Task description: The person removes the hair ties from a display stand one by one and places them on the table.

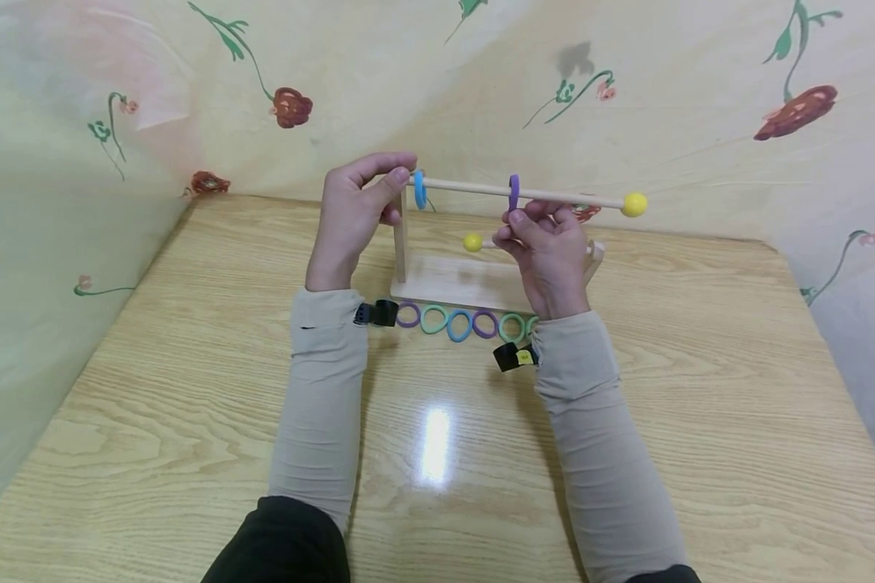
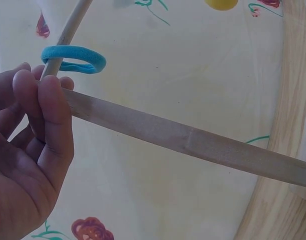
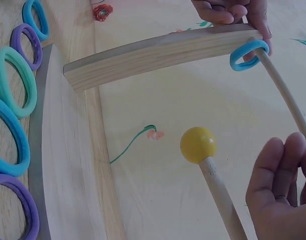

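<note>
A wooden stand has a base board [image 1: 455,279], an upright post [image 2: 178,137] and a long upper rod [image 1: 576,197] tipped with a yellow ball [image 1: 633,204]. With curled fingers, my left hand [image 1: 357,206] grips the post's top, where the rod joins. A blue hair tie [image 3: 244,56] hangs around the rod beside those fingertips. Farther along, a purple hair tie [image 1: 514,193] encircles the rod, and my right hand [image 1: 552,257] pinches its lower edge between thumb and fingers. In the right wrist view that tie is almost wholly cut off at the frame edge.
Below the upper rod is a shorter lower rod [image 3: 220,195] with its own yellow ball [image 3: 198,144]. Along the base's front edge several hair ties lie in a row, among them a purple one [image 1: 484,324] and a green one [image 1: 433,319]. A flowered sheet [image 1: 423,97] hangs behind the table [image 1: 189,389].
</note>
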### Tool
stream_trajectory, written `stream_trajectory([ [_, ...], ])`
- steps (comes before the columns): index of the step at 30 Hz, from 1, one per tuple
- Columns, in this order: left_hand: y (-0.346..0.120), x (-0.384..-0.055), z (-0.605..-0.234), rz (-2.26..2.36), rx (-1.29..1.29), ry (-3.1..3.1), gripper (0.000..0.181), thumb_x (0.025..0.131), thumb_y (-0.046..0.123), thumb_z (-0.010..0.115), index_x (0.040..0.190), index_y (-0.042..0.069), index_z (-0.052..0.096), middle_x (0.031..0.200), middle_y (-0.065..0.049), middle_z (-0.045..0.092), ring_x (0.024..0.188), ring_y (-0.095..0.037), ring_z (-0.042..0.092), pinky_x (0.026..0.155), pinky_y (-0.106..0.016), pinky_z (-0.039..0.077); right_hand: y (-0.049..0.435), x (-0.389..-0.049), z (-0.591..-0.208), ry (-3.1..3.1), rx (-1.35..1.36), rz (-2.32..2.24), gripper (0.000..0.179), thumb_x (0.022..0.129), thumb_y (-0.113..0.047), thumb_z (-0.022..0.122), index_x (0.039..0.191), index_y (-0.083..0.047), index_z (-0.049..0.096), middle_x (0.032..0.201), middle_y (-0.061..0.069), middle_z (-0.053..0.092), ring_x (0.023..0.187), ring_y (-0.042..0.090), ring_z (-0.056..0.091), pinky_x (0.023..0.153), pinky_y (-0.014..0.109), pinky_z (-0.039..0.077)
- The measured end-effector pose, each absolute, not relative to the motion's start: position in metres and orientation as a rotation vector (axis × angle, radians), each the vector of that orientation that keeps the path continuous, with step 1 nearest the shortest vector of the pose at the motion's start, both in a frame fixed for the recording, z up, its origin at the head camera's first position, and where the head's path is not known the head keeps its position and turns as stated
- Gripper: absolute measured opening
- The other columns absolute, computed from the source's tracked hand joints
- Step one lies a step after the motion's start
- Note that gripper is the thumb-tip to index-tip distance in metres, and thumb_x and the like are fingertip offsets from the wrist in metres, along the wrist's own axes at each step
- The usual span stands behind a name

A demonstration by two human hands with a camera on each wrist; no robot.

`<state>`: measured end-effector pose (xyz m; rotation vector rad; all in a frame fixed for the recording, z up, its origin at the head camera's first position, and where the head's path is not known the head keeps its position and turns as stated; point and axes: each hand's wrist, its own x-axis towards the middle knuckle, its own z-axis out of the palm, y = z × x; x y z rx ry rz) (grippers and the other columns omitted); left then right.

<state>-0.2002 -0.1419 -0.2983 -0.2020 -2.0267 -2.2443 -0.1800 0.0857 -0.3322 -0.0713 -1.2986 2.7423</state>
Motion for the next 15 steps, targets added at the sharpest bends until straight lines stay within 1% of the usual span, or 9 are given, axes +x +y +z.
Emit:
stream_trajectory([
  [5, -0.142, -0.2, -0.298, -2.262, -0.215, -2.015, 0.02, 0.098, 0.009, 0.068, 0.115, -0.001, 0.074, 0.114, -0.013, 0.069, 0.054, -0.013, 0.05, 0.055, -0.022, 0.051, 0.084, -0.176, -0.33, -1.26, -0.131, 2.671, 0.023, 0.091, 0.019, 0.061, 0.087, 0.0, 0.049, 0.079, 0.014, 0.061, 0.06, 0.022, 0.064, 0.065, 0.032, 0.061],
  [9, -0.142, -0.199, -0.297, -2.273, -0.221, -2.011, 0.021, 0.098, 0.009, 0.067, 0.115, -0.002, 0.073, 0.115, -0.013, 0.069, 0.055, -0.013, 0.05, 0.055, -0.022, 0.051, 0.083, -0.173, -0.329, -1.237, -0.166, 2.597, 0.029, 0.091, 0.021, 0.059, 0.08, -0.002, 0.045, 0.075, 0.013, 0.062, 0.056, 0.021, 0.062, 0.061, 0.032, 0.06],
  [10, -0.142, -0.199, -0.297, -2.272, -0.22, -2.012, 0.021, 0.099, 0.009, 0.067, 0.116, -0.002, 0.073, 0.115, -0.013, 0.069, 0.055, -0.013, 0.05, 0.055, -0.021, 0.051, 0.083, -0.173, -0.328, -1.235, -0.17, 2.576, 0.03, 0.091, 0.021, 0.059, 0.078, -0.002, 0.044, 0.076, 0.013, 0.061, 0.057, 0.021, 0.062, 0.061, 0.031, 0.06],
  [13, -0.143, -0.199, -0.297, -2.27, -0.215, -2.017, 0.021, 0.098, 0.01, 0.068, 0.116, -0.001, 0.073, 0.116, -0.014, 0.069, 0.055, -0.013, 0.05, 0.055, -0.021, 0.051, 0.086, -0.169, -0.327, -1.236, -0.172, 2.508, 0.034, 0.092, 0.021, 0.058, 0.074, -0.003, 0.041, 0.084, 0.011, 0.055, 0.062, 0.021, 0.06, 0.06, 0.028, 0.059],
  [15, -0.143, -0.198, -0.297, -2.266, -0.214, -2.023, 0.022, 0.098, 0.01, 0.068, 0.116, -0.001, 0.073, 0.118, -0.014, 0.068, 0.055, -0.013, 0.05, 0.055, -0.021, 0.051, 0.089, -0.167, -0.326, -1.228, -0.179, 2.472, 0.036, 0.092, 0.021, 0.057, 0.072, -0.003, 0.04, 0.089, 0.012, 0.053, 0.066, 0.021, 0.059, 0.059, 0.027, 0.058],
])
